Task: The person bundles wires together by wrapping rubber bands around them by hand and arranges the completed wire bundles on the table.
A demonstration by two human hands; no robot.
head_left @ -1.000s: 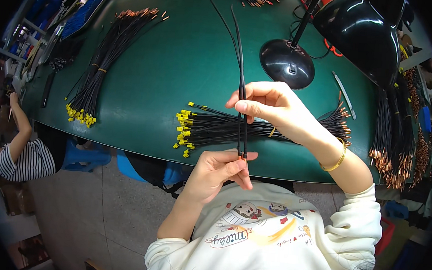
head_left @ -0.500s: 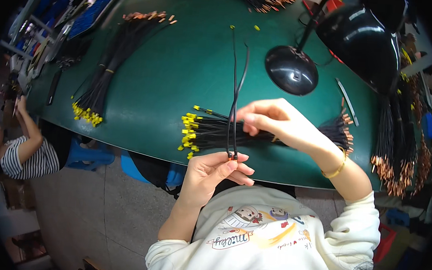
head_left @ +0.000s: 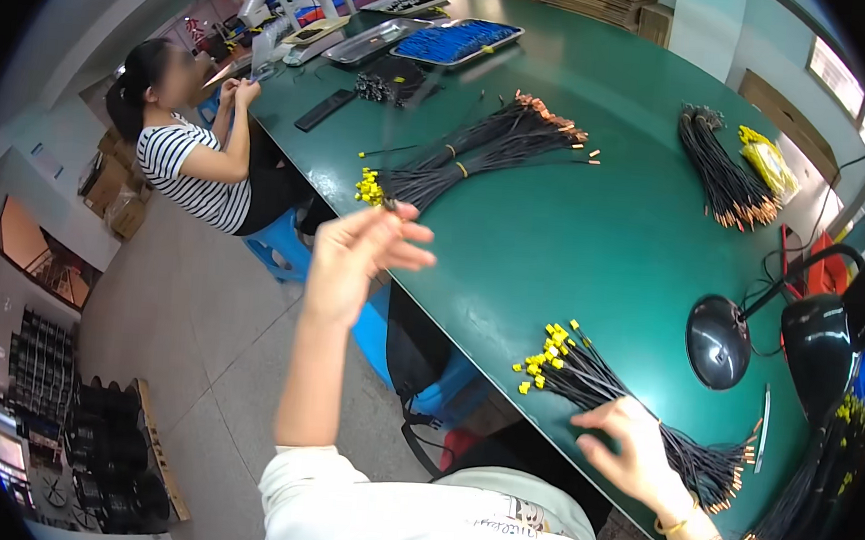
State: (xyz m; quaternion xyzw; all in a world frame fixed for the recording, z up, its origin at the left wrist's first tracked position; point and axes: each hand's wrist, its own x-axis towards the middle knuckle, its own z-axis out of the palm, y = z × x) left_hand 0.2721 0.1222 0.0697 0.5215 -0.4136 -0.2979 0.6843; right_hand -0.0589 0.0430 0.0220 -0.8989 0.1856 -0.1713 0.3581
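The person's left hand (head_left: 349, 262) is raised in front of the far wire bundle (head_left: 437, 170), its fingers pinched closed on a dark wire end (head_left: 391, 205), the rest blurred. The right hand (head_left: 637, 453) is over the near wire bundle (head_left: 595, 378) on the green tabletop (head_left: 554, 248), its fingers parted with nothing seen between; whether they touch the bundle I cannot tell.

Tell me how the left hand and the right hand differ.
The left hand pinches blurred black cables; the right hand is open, thumb and fingers apart. The left overlaps the table's edge in view, the right a yellow-tipped cable bundle. The right wears a gold bracelet; the left shows none. Both are ungloved.
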